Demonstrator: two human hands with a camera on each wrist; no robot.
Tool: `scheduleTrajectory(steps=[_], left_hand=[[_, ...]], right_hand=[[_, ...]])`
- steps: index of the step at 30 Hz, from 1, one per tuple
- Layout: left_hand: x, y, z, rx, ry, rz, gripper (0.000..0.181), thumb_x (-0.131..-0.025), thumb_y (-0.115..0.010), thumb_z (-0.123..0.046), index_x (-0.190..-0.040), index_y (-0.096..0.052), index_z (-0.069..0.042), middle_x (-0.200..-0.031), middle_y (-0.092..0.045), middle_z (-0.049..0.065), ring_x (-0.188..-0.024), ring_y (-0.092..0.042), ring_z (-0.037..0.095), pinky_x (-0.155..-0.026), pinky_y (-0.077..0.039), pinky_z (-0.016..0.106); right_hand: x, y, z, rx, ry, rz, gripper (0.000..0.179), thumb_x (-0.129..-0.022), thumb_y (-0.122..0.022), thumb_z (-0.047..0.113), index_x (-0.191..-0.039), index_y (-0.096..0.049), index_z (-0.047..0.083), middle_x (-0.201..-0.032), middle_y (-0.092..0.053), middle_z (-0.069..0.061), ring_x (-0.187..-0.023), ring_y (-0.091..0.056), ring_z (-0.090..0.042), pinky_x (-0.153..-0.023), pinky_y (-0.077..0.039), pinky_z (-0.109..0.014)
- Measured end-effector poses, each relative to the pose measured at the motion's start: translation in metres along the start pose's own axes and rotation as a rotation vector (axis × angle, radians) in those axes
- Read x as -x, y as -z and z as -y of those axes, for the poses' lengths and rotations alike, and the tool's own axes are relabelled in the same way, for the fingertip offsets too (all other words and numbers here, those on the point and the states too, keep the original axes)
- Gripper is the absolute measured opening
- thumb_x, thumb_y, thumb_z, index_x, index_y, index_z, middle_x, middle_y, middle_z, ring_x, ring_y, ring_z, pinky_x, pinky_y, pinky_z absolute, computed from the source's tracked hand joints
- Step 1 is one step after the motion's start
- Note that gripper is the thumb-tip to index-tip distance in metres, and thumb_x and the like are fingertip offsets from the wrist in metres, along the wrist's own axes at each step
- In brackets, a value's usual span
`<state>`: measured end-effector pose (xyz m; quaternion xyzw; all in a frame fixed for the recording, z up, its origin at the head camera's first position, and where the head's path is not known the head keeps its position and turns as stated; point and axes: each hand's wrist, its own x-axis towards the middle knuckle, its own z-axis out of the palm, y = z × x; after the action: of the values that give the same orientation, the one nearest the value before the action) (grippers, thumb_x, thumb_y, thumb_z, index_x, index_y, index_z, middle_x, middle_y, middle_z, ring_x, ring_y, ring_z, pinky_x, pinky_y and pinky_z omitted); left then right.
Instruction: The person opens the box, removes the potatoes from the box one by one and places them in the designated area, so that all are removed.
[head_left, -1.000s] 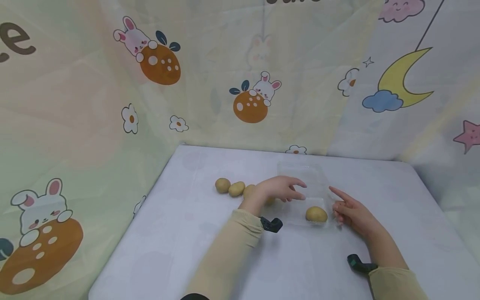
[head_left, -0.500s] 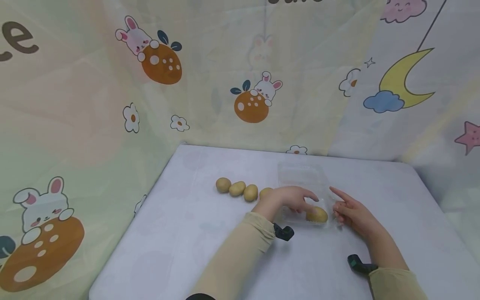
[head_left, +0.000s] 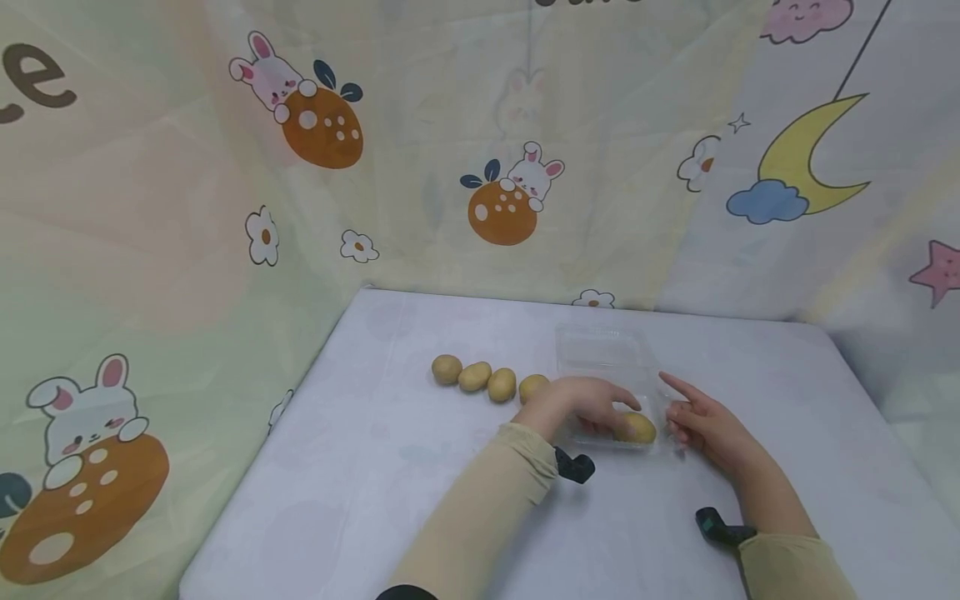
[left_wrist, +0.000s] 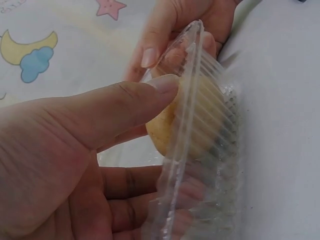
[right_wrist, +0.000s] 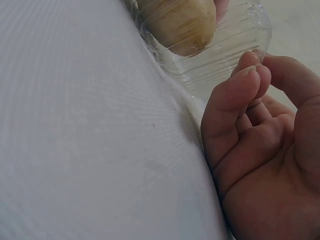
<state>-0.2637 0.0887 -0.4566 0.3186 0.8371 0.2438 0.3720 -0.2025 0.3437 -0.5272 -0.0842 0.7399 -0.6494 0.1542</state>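
A clear plastic clamshell container (head_left: pixel 600 350) lies opened out on the table, its lid toward the back. Inside its near half sits a potato (head_left: pixel 637 428). My left hand (head_left: pixel 588 402) reaches into this half from the left, thumb and fingers about the potato; in the left wrist view the thumb tip (left_wrist: pixel 165 85) lies against it, and the other fingers are partly seen through the plastic wall. At the right side, my right hand (head_left: pixel 708 429) pinches the container's rim with curled fingertips (right_wrist: pixel 242 82), while its index finger points forward.
Several potatoes (head_left: pixel 502 385) stand in a row left of the container, the nearest partly behind my left hand. A white cloth covers the table (head_left: pixel 315 492). Printed fabric (head_left: pixel 420 125) with rabbits and a moon hangs behind and at the sides.
My left hand has moved right and slightly down, from over the container's left part onto the potato, uncovering more of the potato row. The right hand and the container have stayed in place.
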Motion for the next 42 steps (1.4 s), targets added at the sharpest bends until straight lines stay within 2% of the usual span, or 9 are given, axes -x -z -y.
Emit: scheduleTrajectory(steps=[3,10,21,31,35,42], left_hand=[[-0.003,-0.003,-0.001,-0.02,-0.001,0.002,0.047,-0.091,-0.069,-0.037,-0.137,-0.057,-0.034,-0.119,-0.058,-0.011,-0.08,-0.062,0.011,-0.073,-0.053,0.025],[-0.007,-0.009,-0.002,-0.085,0.009,-0.05,0.045,-0.089,-0.072,-0.037,-0.132,-0.06,-0.037,-0.112,-0.059,-0.014,-0.078,-0.058,0.009,-0.072,-0.047,0.023],[-0.009,-0.01,0.0,-0.136,-0.018,-0.074,0.046,-0.087,-0.074,-0.04,-0.131,-0.061,-0.036,-0.119,-0.058,-0.016,-0.087,-0.057,0.005,-0.077,-0.046,0.021],[-0.003,-0.006,-0.001,-0.204,-0.035,-0.132,0.051,-0.084,-0.075,-0.045,-0.132,-0.059,-0.037,-0.122,-0.061,-0.017,-0.111,-0.052,0.001,-0.101,-0.041,0.022],[0.0,0.0,-0.003,-0.212,-0.053,-0.143,0.051,-0.085,-0.075,-0.043,-0.132,-0.058,-0.038,-0.121,-0.061,-0.017,-0.108,-0.053,0.001,-0.097,-0.042,0.021],[0.01,0.011,-0.004,-0.245,-0.132,-0.197,0.052,-0.087,-0.074,-0.043,-0.134,-0.057,-0.033,-0.115,-0.063,-0.013,-0.098,-0.058,0.002,-0.085,-0.044,0.017]], right_hand=[[0.0,0.0,0.0,-0.008,0.003,0.005,0.065,-0.104,-0.051,0.018,-0.159,-0.016,0.016,-0.073,-0.056,0.007,-0.062,-0.054,-0.007,-0.059,-0.051,-0.026],[0.0,0.001,-0.001,-0.019,0.014,0.019,0.065,-0.104,-0.049,0.016,-0.159,-0.015,0.015,-0.073,-0.057,0.008,-0.063,-0.054,-0.006,-0.059,-0.051,-0.025],[0.0,0.0,-0.001,-0.022,0.013,0.015,0.064,-0.104,-0.049,0.015,-0.159,-0.015,0.016,-0.074,-0.057,0.008,-0.063,-0.054,-0.004,-0.059,-0.051,-0.024],[0.0,-0.001,0.0,-0.032,0.018,0.019,0.064,-0.104,-0.049,0.014,-0.159,-0.015,0.016,-0.074,-0.057,0.009,-0.063,-0.054,-0.003,-0.058,-0.05,-0.024],[0.0,-0.001,0.0,-0.038,0.015,0.016,0.065,-0.104,-0.05,0.015,-0.159,-0.015,0.016,-0.075,-0.057,0.009,-0.063,-0.053,-0.004,-0.058,-0.049,-0.023],[0.001,-0.001,0.002,-0.034,-0.005,0.007,0.065,-0.104,-0.05,0.014,-0.159,-0.015,0.017,-0.076,-0.057,0.008,-0.064,-0.054,-0.004,-0.058,-0.05,-0.024]])
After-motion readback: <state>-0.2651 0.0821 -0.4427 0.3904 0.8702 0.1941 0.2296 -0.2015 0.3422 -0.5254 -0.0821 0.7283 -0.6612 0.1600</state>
